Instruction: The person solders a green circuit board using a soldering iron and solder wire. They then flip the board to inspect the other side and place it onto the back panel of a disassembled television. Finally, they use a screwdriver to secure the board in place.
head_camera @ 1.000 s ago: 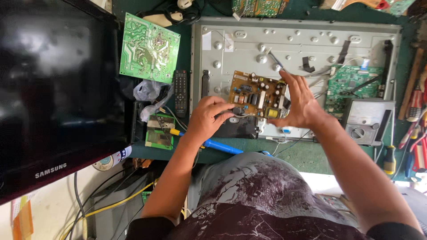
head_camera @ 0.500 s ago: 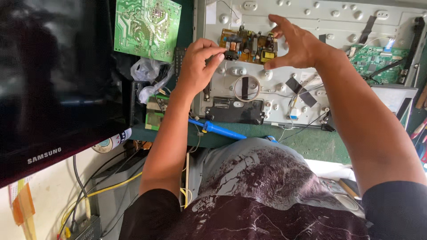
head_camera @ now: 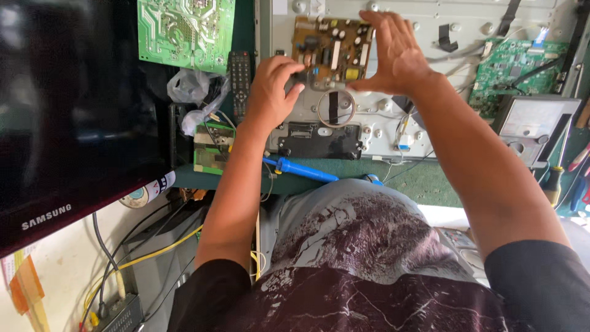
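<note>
Gripping brown circuit board, both hands

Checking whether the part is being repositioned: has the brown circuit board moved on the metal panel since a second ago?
Yes. The brown circuit board now sits farther up the metal panel, away from its near edge.

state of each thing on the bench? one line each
Brown board: held at both edges over the panel.
Left hand: gripping the board's left edge.
Right hand: gripping its right edge.
Soldering iron: lying on the bench.
Green board: lying loose.
Screen: dark.
Remote: lying flat.
</note>
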